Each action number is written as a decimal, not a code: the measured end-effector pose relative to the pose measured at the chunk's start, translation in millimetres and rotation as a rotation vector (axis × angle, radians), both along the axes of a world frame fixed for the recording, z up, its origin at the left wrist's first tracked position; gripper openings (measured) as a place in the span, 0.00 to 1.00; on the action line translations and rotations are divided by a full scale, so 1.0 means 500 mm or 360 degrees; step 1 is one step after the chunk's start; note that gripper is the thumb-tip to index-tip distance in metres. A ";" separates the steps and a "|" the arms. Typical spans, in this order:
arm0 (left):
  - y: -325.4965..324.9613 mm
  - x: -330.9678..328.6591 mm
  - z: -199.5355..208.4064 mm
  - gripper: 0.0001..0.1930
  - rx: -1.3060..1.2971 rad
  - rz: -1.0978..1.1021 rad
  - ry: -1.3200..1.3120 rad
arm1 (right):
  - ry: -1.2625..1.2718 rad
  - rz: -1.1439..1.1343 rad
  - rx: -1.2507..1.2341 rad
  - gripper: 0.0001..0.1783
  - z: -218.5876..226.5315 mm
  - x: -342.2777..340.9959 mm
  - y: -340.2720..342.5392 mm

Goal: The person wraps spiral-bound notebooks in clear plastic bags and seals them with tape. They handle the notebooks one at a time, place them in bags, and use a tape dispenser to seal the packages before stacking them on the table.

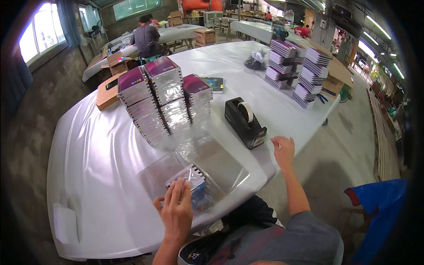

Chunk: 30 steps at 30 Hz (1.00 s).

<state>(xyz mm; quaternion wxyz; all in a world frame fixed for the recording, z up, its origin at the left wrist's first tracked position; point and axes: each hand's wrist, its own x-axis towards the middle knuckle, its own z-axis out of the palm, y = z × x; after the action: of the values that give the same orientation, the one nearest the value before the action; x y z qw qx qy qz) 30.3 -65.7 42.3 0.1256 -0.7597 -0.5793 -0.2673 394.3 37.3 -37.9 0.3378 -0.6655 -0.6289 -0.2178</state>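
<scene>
Fingers [176, 192] of the left hand [175, 213] lie slightly spread on a film-covered spiral-bound notebook [197, 177] on the tabletop [92, 176], apparently steadying it; the right hand [284, 152] hangs beside the tape dispenser [240, 126], its bent fingers' hold unclear. Wrapped stacks [170, 95] stand beyond, seemingly within reach.

Ring-bound booklet stack [198, 177] lying flat, clear plastic film [227, 164] spread around.

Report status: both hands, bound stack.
Left hand on plastic-covered bound stack. Right hand near tape dispenser, not touching. Loose clear plastic around stack.
</scene>
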 end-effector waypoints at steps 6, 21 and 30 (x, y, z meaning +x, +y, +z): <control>0.007 -0.004 -0.012 0.16 0.0096 -0.0026 -0.0104 | 0.0908 0.0860 -0.0109 0.04 0.125 -0.150 -0.034; 0.021 -0.013 -0.033 0.25 0.0101 -0.0205 -0.0562 | 0.2539 0.1460 -0.1399 0.15 0.128 -0.464 -0.128; 0.006 -0.006 -0.004 0.23 -0.0300 0.0015 -0.0169 | 0.2364 0.1317 -0.1342 0.19 0.095 -0.460 -0.131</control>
<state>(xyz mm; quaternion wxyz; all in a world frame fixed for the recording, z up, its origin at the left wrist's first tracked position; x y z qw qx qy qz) 27.3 -62.9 40.3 0.0240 -0.7502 -0.6113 -0.2508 164.4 -28.2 9.7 0.4338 -0.4252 -0.4660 0.6434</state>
